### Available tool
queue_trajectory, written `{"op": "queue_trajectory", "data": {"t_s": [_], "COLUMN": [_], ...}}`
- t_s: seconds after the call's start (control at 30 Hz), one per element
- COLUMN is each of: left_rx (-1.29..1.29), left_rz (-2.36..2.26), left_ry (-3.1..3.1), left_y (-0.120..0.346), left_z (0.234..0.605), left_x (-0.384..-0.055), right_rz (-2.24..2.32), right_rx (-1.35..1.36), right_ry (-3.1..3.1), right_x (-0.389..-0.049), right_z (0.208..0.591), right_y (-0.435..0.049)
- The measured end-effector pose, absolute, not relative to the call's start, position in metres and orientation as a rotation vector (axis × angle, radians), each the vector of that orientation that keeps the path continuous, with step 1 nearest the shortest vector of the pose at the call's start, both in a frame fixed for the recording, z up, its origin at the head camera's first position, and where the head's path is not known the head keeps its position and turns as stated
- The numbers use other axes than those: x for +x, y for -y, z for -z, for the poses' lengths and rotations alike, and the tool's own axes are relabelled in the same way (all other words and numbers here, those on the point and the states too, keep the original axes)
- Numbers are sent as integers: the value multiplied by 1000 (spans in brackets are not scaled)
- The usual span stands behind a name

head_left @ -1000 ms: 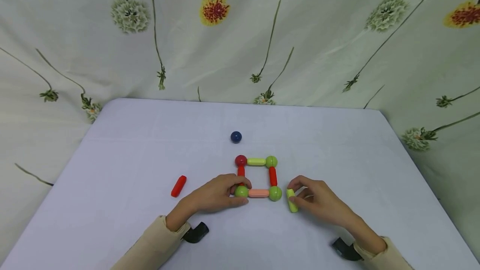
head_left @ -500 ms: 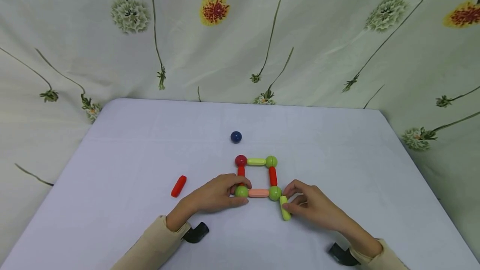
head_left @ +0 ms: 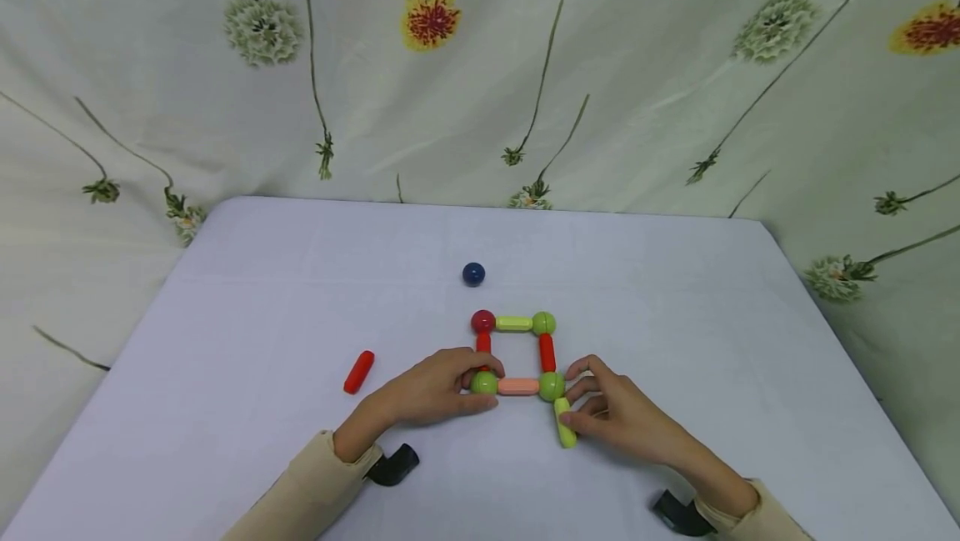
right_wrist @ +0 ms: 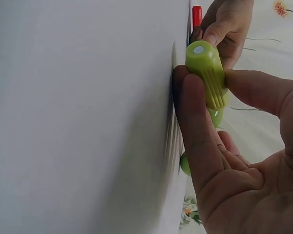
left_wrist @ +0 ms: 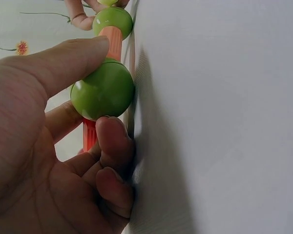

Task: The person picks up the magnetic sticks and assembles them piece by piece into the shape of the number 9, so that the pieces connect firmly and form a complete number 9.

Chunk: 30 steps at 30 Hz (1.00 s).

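Observation:
A square of magnetic rods and balls lies on the table. My left hand [head_left: 435, 387] holds its near-left green ball [head_left: 484, 383], thumb and fingers around it in the left wrist view. From there a salmon rod [head_left: 518, 387] runs to the near-right green ball [head_left: 551, 386]. My right hand [head_left: 630, 418] pinches a yellow-green rod [head_left: 566, 424] between thumb and fingers; the rod's far end is right at that ball. In the right wrist view, the yellow-green rod [right_wrist: 209, 73] shows a round silvery spot on its near end. Left fingers partly hide the square's left red rod [head_left: 483, 343].
A dark blue ball [head_left: 473, 274] sits beyond the square. To the left of the left hand lies a loose red rod [head_left: 359, 372]. The white-covered table [head_left: 675, 291] ends at the back against a flower-printed cloth [head_left: 637, 82].
My right hand has carried the yellow-green rod leftward and slightly nearer, bringing its end to the near-right green ball. The left hand stays on its ball.

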<state>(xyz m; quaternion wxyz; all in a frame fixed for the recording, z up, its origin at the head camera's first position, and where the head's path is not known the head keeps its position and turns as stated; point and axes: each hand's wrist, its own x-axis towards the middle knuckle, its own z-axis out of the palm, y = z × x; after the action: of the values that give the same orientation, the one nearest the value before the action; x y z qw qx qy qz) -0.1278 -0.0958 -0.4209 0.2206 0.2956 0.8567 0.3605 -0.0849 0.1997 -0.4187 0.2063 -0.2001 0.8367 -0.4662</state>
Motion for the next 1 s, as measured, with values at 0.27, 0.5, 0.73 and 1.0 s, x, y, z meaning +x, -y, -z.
{"op": "queue_trajectory", "data": {"t_s": [0.27,0.5,0.73,1.0], "left_rx": [817,813,820,812], "left_rz": [-1000,-994,-993,-984], "left_ry": [-2361,-2372,-2373,-2380], "left_y": [95,95,94,95], "left_z": [423,423,422,422], "left_x": [-127,-128,-128,-128], "right_rz": [1310,1368,1377,1315], "right_rx": [-512,-428,-400,-463], "right_ry": [-2313,-2252,-2236,-2293], "right_x": [-84,-86,-86,-87], "right_z": [419,417,418,416], "right_y": [-196,-194,-193,-193]}}
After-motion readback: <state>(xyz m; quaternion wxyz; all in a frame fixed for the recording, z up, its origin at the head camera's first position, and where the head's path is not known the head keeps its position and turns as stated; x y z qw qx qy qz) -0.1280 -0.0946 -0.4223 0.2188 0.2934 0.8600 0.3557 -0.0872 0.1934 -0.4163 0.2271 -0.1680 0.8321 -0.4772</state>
